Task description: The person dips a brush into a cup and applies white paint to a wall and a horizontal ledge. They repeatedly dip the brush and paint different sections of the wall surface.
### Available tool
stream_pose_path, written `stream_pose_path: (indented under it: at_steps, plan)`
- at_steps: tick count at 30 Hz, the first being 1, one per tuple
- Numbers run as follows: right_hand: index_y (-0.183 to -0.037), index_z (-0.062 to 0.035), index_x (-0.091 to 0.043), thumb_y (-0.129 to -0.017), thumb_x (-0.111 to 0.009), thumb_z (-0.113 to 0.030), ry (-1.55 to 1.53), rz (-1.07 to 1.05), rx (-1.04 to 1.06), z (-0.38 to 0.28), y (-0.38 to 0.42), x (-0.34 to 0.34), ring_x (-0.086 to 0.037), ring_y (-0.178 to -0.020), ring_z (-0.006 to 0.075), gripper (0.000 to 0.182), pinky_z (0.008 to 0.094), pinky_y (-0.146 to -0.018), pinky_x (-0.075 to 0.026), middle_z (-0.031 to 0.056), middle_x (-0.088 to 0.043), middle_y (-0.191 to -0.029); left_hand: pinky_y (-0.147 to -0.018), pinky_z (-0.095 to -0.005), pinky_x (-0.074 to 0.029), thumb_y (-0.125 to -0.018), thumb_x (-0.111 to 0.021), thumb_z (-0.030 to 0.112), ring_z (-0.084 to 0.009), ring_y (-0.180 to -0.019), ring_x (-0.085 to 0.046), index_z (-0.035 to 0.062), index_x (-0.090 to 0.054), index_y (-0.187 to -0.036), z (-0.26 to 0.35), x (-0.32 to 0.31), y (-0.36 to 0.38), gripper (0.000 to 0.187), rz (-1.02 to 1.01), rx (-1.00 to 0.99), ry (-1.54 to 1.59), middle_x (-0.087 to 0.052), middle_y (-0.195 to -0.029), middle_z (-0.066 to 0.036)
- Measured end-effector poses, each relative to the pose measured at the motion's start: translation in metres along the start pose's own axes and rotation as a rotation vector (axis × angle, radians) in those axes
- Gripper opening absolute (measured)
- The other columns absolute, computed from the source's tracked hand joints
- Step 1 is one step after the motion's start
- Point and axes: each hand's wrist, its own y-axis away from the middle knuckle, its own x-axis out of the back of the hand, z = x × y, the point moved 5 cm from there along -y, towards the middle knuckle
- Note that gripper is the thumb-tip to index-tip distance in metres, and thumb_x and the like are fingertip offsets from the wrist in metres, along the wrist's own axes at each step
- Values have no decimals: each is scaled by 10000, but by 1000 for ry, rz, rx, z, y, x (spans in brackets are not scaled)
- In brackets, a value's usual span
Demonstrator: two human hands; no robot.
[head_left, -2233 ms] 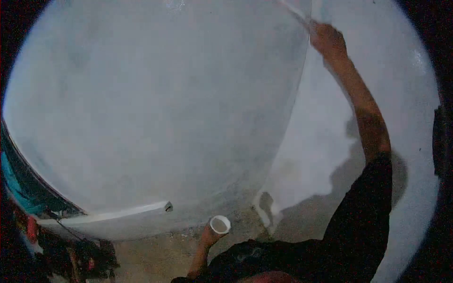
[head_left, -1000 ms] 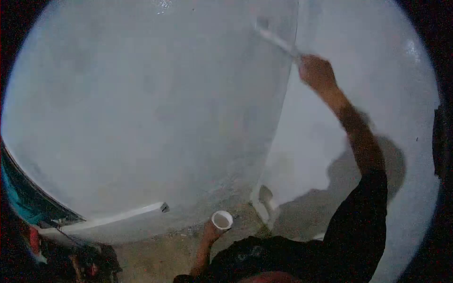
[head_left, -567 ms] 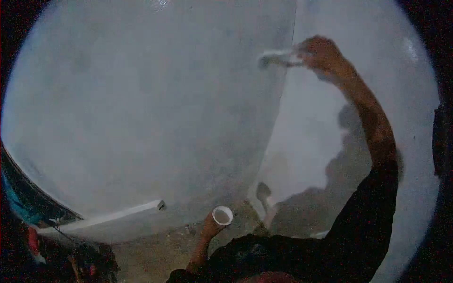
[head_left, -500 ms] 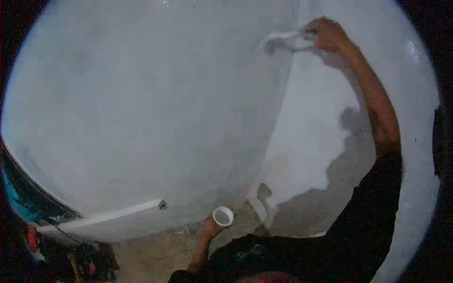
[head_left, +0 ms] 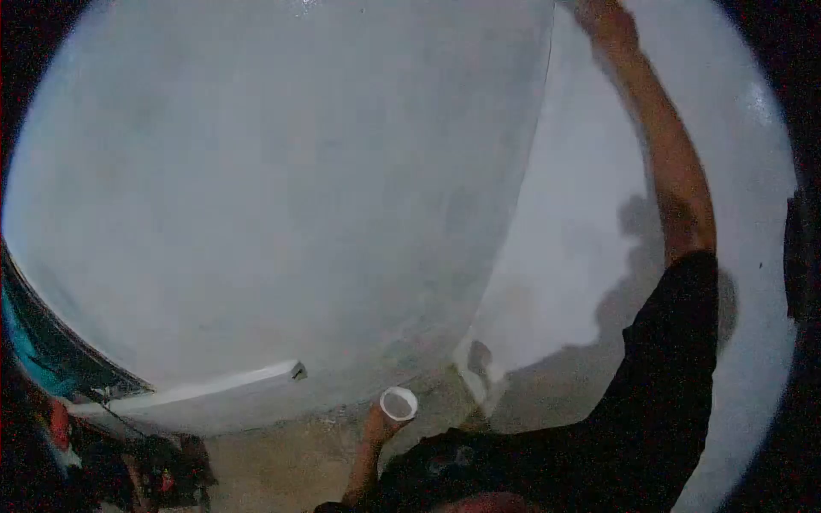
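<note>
My left hand (head_left: pixel 382 424) is low in the view, with its fingers wrapped round a small white cup (head_left: pixel 414 405). The cup's mouth faces up toward me, and a greyish-white content shows inside. My right arm reaches up along the wall, and my right hand (head_left: pixel 611 27) is at the top edge, close to the corner line. Its fingers are partly cut off by the frame. The paintbrush that it gripped a moment ago lies outside the picture now. A greyish wall (head_left: pixel 325 188) and a brighter white wall (head_left: pixel 573 188) meet near this hand.
A long white bar (head_left: pixel 214 381) runs along the lower left of the wall. Dark and red items (head_left: pixel 60 425) and something teal (head_left: pixel 30 355) sit at the far lower left. Brown floor (head_left: pixel 274 470) shows below. My shadow (head_left: pixel 616 303) falls on the right wall.
My right hand has moved up from the corner to the top edge, taking the paintbrush out of view. The left hand and cup have shifted slightly down and left.
</note>
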Motion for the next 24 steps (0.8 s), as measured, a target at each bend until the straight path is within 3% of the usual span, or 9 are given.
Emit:
stream_pose_path:
  at_steps: [2,4,7,11,17,18,19,20,24]
  plan:
    - [-1129,-28,-683,-938,-578,-210,30,238,360,-17,69,-34,-684,-933,375,284,507,-863,-556,213,-697,-1022,-1012,-480,-498,-668,-926,431,-355,-1203,-610,42,-529,-1356,-2,1,-3,884,-9,-3,-4,-634,-1289,-174]
    - [-1012,-10,-675,-935,-549,-181,16,-87,235,-30,139,-54,-690,-810,373,226,509,-747,-569,200,-689,-908,-1010,-478,-500,-668,-927,429,-354,-1200,-613,44,-529,-1357,-3,1,-5,884,-16,-11,-12,-635,-1288,-172]
    - [-997,-15,-678,-938,-558,-172,-93,-250,257,-22,253,-92,-689,-758,366,206,504,-649,-563,171,-683,-831,-1006,-475,-504,-667,-927,427,-352,-1196,-617,45,-530,-1359,-3,1,-7,884,-44,-21,-24,-638,-1287,-170]
    - [-1028,-54,-695,-959,-551,-234,-240,-507,373,-19,350,-99,-698,-765,374,240,507,-676,-571,164,-707,-854,-1001,-472,-510,-666,-927,423,-349,-1191,-623,48,-531,-1362,0,-2,-9,884,-84,-37,-57,-642,-1286,-167]
    - [-1136,-144,-724,-862,-579,-163,5,-808,383,-6,315,-101,-705,-816,379,311,519,-787,-573,180,-720,-909,-993,-467,-518,-665,-928,419,-344,-1183,-632,52,-533,-1366,9,-4,-24,885,-129,-57,-121,-647,-1284,-163]
    - [-1192,-186,-716,-856,-582,-136,-165,-514,424,12,298,-119,-701,-864,374,365,513,-799,-571,180,-720,-963,-990,-463,-517,-665,-929,410,-341,-1175,-635,53,-545,-1353,16,-4,-27,865,-142,-42,-66,-650,-1280,-162]
    - [-1208,-180,-709,-876,-586,-140,2,-602,309,22,264,-132,-690,-897,373,356,512,-828,-562,191,-712,-1001,-988,-459,-517,-665,-929,400,-338,-1168,-638,54,-557,-1340,27,0,-25,845,-154,-27,-12,-652,-1275,-162]
    - [-1201,-163,-709,-915,-574,-188,-126,-310,539,30,234,-123,-681,-921,370,318,500,-846,-558,202,-706,-1031,-989,-461,-516,-665,-930,398,-340,-1170,-636,52,-557,-1338,30,0,-27,844,-163,-24,9,-651,-1276,-163]
    - [-1172,-90,-700,-956,-575,-256,103,-63,426,43,117,-85,-683,-937,363,299,490,-859,-551,192,-709,-1015,-994,-466,-510,-666,-931,388,-346,-1180,-627,43,-557,-1331,23,-8,-36,836,-182,-14,43,-645,-1278,-171]
